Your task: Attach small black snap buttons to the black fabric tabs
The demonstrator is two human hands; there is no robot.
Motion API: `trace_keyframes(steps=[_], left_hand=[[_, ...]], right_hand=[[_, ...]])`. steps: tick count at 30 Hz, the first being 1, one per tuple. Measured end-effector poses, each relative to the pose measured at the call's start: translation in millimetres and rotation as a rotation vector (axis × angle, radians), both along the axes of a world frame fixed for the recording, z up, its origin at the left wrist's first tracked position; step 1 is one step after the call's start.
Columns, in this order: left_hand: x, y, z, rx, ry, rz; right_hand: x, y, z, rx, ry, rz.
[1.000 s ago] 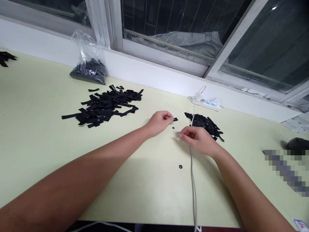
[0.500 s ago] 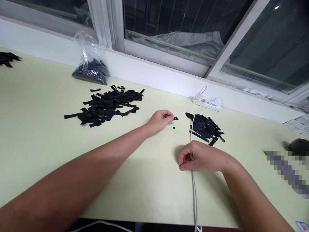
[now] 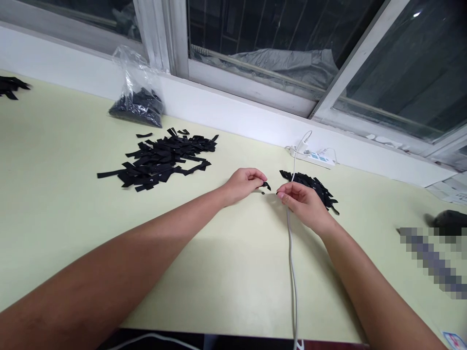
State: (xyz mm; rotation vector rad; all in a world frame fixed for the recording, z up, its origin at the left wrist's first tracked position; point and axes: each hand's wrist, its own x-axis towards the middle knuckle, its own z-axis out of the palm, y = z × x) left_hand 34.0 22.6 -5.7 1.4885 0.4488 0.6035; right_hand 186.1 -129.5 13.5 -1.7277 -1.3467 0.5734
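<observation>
My left hand (image 3: 245, 185) is closed in a pinch on a short black fabric strip (image 3: 267, 185), whose free end sticks out to the right. On the table just below it lies a small black ring-like piece (image 3: 263, 193). Facing it from the right, my right hand (image 3: 301, 200) pinches a tiny dark piece (image 3: 278, 193) at its fingertips, too small to name. The two hands are close but apart. Behind my right hand is a pile of black strips (image 3: 315, 184), partly hidden by it. To the left spreads a larger pile of black strips (image 3: 164, 158).
A clear plastic bag (image 3: 136, 104) of black pieces stands against the wall. A white cable (image 3: 291, 253) runs from a power strip (image 3: 314, 158) under my right hand to the front edge. More black strips (image 3: 12, 87) lie far left, and a dark object (image 3: 452, 221) far right.
My right hand has moved up and away from me, towards my left hand, with a tiny dark piece now visible at its fingertips. The strip in my left hand has tilted downwards.
</observation>
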Motion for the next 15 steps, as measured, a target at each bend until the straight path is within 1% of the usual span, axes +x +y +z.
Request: trace_keyframes(steps=[3,6,11,15], left_hand=[[-1.3,-1.0,1.2,0.077,0.021,-0.01],[-3.2,-3.0,3.0,0.132,-0.001,-0.039],[-4.0,-7.2,1.0,0.177,-0.066,-0.16],[-3.4,-9.3,-2.6,0.276,-0.074,-0.198]], right_hand=[[-0.3,2.6,-3.9,0.044,0.054,-0.055],[-4.2,3.8,-4.4,0.067,0.123,-0.064],[-10.3,3.8,-2.0,0.055,0.249,0.026],[-10.8,3.9,-2.8,0.003,0.223,0.071]])
